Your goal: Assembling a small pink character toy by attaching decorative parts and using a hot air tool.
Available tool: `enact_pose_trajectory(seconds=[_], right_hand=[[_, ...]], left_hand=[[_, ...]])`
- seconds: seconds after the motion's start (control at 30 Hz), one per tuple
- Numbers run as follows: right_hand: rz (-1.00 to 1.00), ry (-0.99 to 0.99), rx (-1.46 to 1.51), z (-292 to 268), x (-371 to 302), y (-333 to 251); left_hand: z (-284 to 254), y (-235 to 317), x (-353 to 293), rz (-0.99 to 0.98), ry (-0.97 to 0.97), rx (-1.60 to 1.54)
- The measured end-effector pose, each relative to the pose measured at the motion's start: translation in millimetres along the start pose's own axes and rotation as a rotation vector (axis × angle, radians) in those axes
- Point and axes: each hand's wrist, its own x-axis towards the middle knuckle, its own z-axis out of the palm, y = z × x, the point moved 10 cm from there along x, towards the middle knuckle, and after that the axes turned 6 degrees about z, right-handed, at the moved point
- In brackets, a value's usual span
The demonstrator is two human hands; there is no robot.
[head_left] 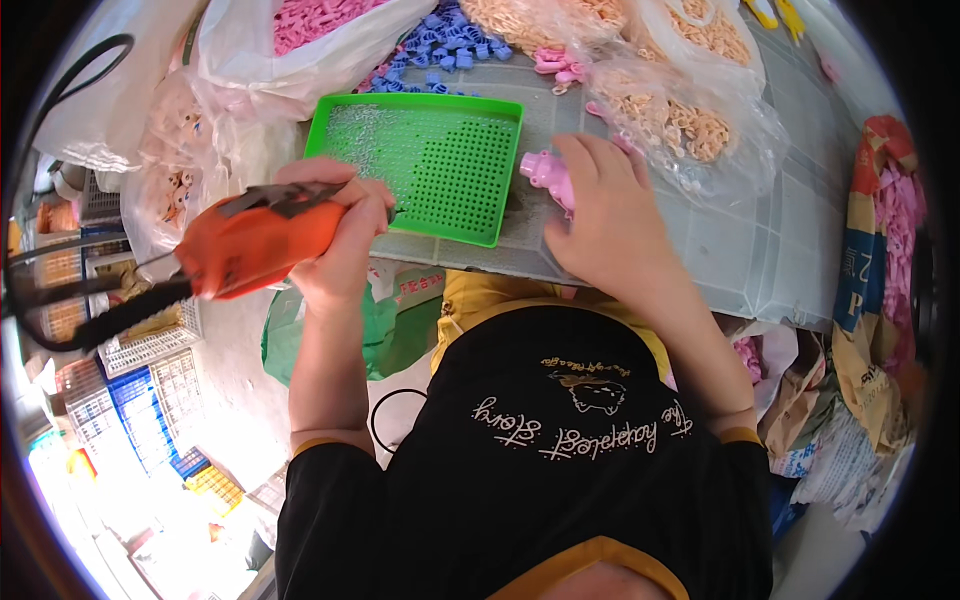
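My left hand (345,235) is wrapped round an orange electric screwdriver (265,245), whose dark tip points right, over the near edge of a green tray (513,150). The tray's floor has rows of small holes, and many tiny silvery pieces, apparently screws, lie scattered over its left part. To the right of the tray, my right hand (615,220) is closed round a pink plastic piece (548,174) with rounded bumps. The piece's left end sticks out past my fingers; the rest is hidden under them.
Blue plastic parts (450,45) are heaped behind the tray. Bags of pink parts (315,25) and peach-coloured parts (680,125) stand around the grey tabletop (740,235). A black cord (75,85) loops at the left. Crates (140,415) are stacked on the floor there.
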Motion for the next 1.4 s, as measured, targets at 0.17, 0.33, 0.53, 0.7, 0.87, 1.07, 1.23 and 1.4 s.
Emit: enact_pose_trajectory(seconds=[0.17, 0.33, 0.53, 0.7, 0.87, 1.07, 1.23, 1.4], right_hand=[[0.046, 0.057, -0.128, 10.6, 0.1, 5.8], [0.068, 0.109, -0.126, 12.1, -0.1, 7.8], [0.07, 0.13, -0.125, 14.7, -1.1, 13.0], [0.06, 0.118, -0.13, 19.1, 0.4, 14.4], [0.047, 0.102, -0.08, 21.5, 3.1, 12.5], [0.036, 0.136, -0.027, 16.0, 1.5, 10.1], [-0.001, 0.15, -0.04, 11.7, -0.8, 11.7], [-0.043, 0.15, -0.048, 8.8, 1.5, 6.6]], left_hand=[[32.4, 28.8, 11.9, 0.106, -0.07, -0.281], [84.4, 27.8, 18.5, 0.099, -0.178, -0.594], [111.7, 18.3, 17.6, 0.097, -0.236, -0.563], [117.8, 8.0, 20.8, 0.046, -0.26, -0.581], [132.7, 1.8, 27.2, 0.05, -0.471, -0.246], [128.2, 13.2, 25.4, 0.119, -0.445, -0.153], [68.6, 13.8, 53.0, 0.143, -0.141, -0.268], [59.1, -28.8, 58.1, 0.014, -0.113, -0.16]])
